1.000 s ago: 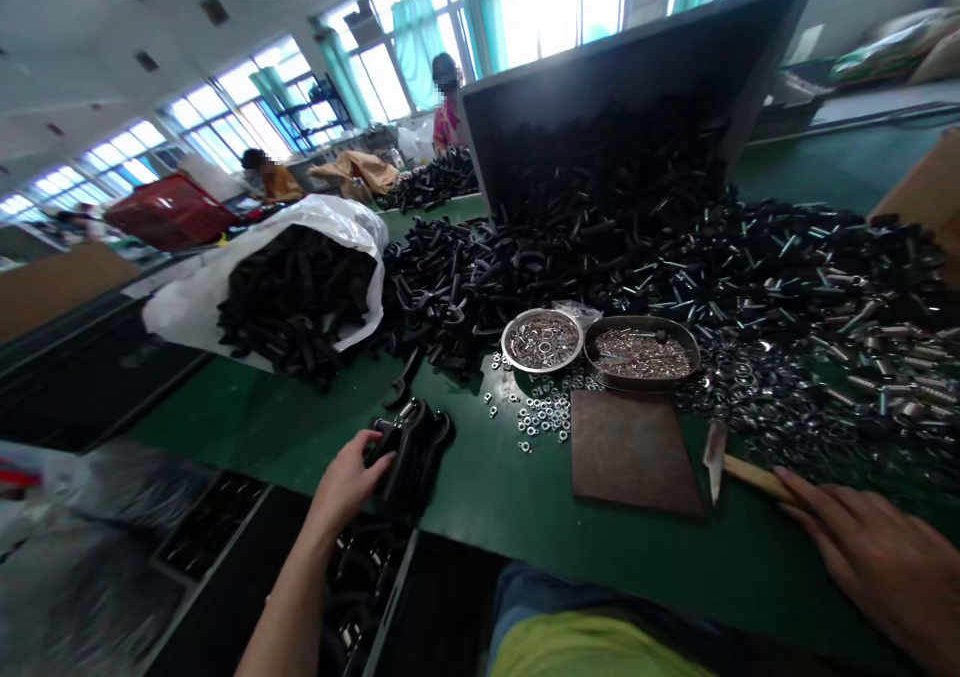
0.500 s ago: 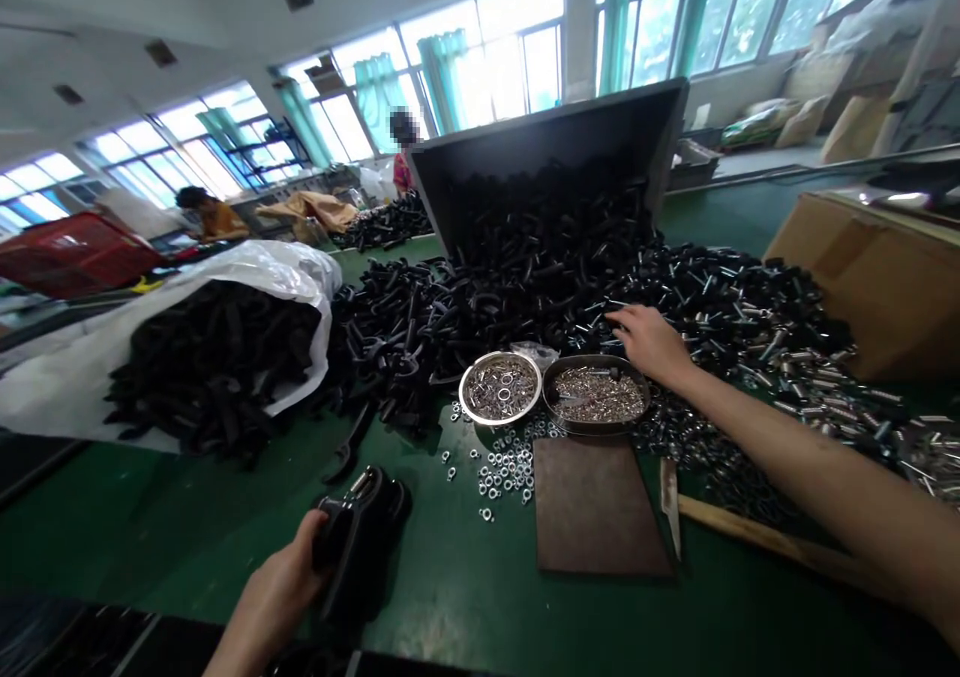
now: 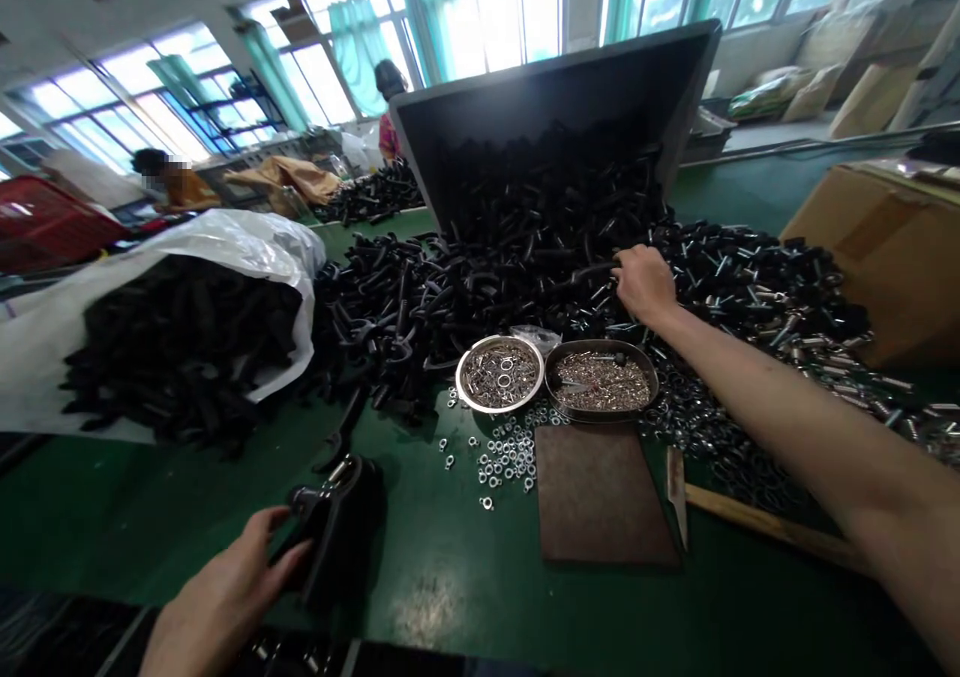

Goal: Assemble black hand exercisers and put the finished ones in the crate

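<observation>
Black clamps (image 3: 341, 522): near counter (image 3: 465, 587) edge, left hand (image 3: 225, 592) fingers curled on them.
Right hand (image 3: 643, 282): fingers bent into bolt pile (image 3: 540, 247); grip unclear.
Open room: bare green between clamps and plate (image 3: 600, 492).

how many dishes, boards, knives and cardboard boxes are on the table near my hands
round metal dish of washers: 1
oval metal dish of small parts: 1
brown board: 1
wooden-handled knife: 1
cardboard box: 1
total: 5
</observation>
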A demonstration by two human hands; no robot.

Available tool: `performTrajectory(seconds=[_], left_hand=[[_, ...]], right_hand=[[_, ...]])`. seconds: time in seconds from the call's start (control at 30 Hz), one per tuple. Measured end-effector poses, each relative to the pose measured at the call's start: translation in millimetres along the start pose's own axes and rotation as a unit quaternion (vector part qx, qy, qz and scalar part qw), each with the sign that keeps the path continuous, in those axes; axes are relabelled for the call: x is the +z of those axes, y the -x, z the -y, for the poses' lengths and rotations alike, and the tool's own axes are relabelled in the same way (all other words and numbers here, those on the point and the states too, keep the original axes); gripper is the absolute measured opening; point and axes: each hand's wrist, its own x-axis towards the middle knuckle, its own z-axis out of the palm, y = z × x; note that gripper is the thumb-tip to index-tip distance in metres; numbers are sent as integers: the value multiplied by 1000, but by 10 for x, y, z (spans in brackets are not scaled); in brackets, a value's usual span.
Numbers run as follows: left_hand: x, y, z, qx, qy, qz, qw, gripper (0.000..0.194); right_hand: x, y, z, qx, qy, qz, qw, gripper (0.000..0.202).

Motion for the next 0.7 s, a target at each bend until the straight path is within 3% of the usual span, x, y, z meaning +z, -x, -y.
performTrajectory(seconds=[0.1,0.13,0.17,0.2,0.27,0.37,0.4,0.47,0.53,0.57,0.7], left_hand=[[-62,210,-492,-25,68,-83,994,55],[-19,298,-736,13,150,-71,986,56],[57,394,-1006,64,255,-25,964,56],[157,497,-1289,110,359,38,926,58],[381,717,-1840,160,538,140,815,68],[620,1012,-2449,154,687,231,672,67],[656,1076,-2567,133,712,252,642,60],[686,1129,-2666,90,738,270,612,48],[695,1082,-2607,73,732,244,632,43],[701,1031,-2530,76,715,218,660,42],[702,773,-2078,97,566,100,813,44]], right_hand=[[-210,408,140,57,-94,22,994,32],[-269,620,230,85,-177,56,979,30],[-318,867,339,112,-281,97,948,30],[-356,1141,464,125,-361,137,914,28],[-390,1714,730,139,-463,208,851,24],[-381,2391,1007,106,-512,270,808,20],[-383,2514,1018,64,-497,288,816,20],[-421,2575,868,-22,-380,288,879,16],[-504,2423,484,-48,-185,224,956,12],[-556,2296,225,-13,-139,187,972,13],[-721,1791,-900,108,-26,88,990,17]])
